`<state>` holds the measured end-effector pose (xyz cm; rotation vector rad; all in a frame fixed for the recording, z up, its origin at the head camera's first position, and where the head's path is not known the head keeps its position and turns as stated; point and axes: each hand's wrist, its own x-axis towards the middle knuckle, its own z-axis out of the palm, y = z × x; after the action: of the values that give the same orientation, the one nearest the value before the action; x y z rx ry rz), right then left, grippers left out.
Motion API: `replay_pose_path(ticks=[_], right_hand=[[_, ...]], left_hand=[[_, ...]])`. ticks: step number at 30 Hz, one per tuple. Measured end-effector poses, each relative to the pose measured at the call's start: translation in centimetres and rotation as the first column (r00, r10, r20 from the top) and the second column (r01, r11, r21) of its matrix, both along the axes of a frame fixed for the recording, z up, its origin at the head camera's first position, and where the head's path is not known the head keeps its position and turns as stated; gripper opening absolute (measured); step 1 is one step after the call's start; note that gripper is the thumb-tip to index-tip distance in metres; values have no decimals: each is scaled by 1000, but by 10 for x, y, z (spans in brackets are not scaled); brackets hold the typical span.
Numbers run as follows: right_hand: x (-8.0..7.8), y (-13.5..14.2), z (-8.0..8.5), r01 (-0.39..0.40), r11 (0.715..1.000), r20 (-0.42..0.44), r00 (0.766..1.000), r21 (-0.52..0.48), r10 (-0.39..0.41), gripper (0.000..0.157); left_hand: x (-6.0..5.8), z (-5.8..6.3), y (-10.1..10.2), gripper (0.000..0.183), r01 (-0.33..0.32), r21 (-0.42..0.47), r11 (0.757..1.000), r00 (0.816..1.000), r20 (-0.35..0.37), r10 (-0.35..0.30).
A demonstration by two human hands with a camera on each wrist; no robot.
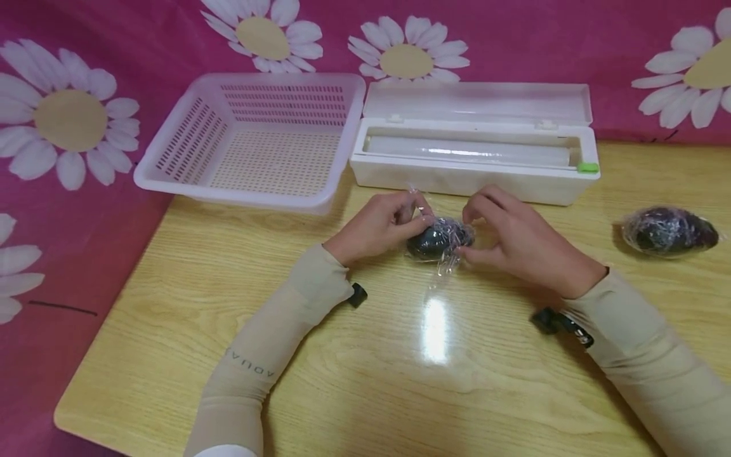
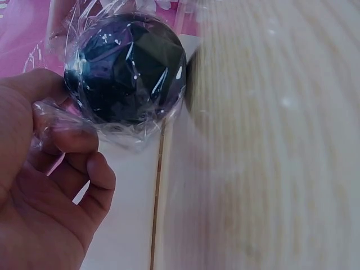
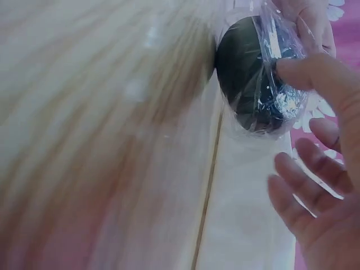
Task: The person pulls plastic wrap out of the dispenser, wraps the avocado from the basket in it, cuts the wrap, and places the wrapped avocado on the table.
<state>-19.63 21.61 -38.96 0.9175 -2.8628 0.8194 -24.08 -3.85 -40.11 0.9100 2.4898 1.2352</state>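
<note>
A dark green, egg-shaped avocado (image 1: 428,244) in clear plastic wrap (image 1: 448,263) lies on the table between both hands. My left hand (image 1: 382,225) pinches some of the loose film between thumb and forefinger at the avocado's left end. From the other side, my right hand (image 1: 508,238) touches the wrapped surface with its thumb (image 3: 298,72). Its other fingers are loosely bent and apart from the avocado in the right wrist view. Crumpled film partly covers the avocado (image 2: 132,67) in the left wrist view.
Behind the hands stands a white cling film box (image 1: 457,178) with its lid up and a film roll (image 1: 468,152) inside. A pale plastic basket (image 1: 240,197) is left of it. Another wrapped dark avocado (image 1: 668,231) lies on the wooden table (image 1: 365,393) at right.
</note>
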Motion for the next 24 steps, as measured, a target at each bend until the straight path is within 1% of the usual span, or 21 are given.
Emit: replay_pose_path(ticks=[2,4,8,10,12,14,17,18,21,24], right_hand=[[0,-1,0,4,1000,66,998,-5,-4,46],[0,-1,1,2,1000,126,992,-7,-1,51],[0,-2,0,-7,1000,182,983,-27,11,51],[0,-3,-1,-15,999,186,982,-41,22,51],[0,-4,-3,-18,999,196,980,-45,27,56],[0,-4,-4,-23,999,205,978,-29,28,63],[0,-6,-6,-31,1000,203,979,-4,31,69],[0,-6,-6,-33,999,201,979,1,32,69],[0,-6,-8,-31,1000,178,984,7,29,67],[-1,-6,-8,-9,1000,170,985,6,8,66]], left_hand=[[0,0,1,8,4,-4,1000,1000,-5,-4],[0,0,2,8,5,-9,1000,1000,-12,-5],[0,1,3,9,9,-19,1000,999,-38,-10],[1,2,3,10,15,-17,1000,999,-52,-16],[1,3,3,11,18,-15,1000,997,-71,-19],[2,4,2,13,20,-17,1000,995,-94,-21],[2,9,-1,17,-1,-26,1000,995,-97,-2],[2,10,-3,18,-7,-24,1000,996,-93,5],[0,15,-8,22,-27,-18,999,999,-47,26],[-1,19,-13,23,6,-14,1000,1000,-25,-7]])
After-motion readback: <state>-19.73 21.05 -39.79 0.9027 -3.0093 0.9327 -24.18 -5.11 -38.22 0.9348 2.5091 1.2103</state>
